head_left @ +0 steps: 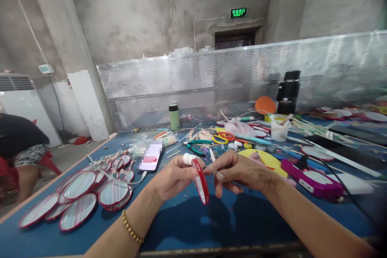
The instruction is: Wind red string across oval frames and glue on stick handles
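Over the near middle of the table, my left hand [173,177] grips a round disc with a red rim [202,183], turned nearly edge-on. A white wrap [190,159] covers one finger of this hand, and a gold bead bracelet [132,227] circles the wrist. Just right of the disc, my right hand [242,171] has thumb and index finger pinched together; what they hold is too small to make out. Several similar red-rimmed discs with pale, striped faces [79,185] lie piled on the left of the table.
A phone [151,155], green-handled pliers [198,142], yellow-handled scissors [220,139] and wooden sticks [205,134] lie beyond my hands. A green bottle [174,117] and black flask [288,92] stand behind. A purple device [313,179] lies right. Someone sits [22,137] at far left.
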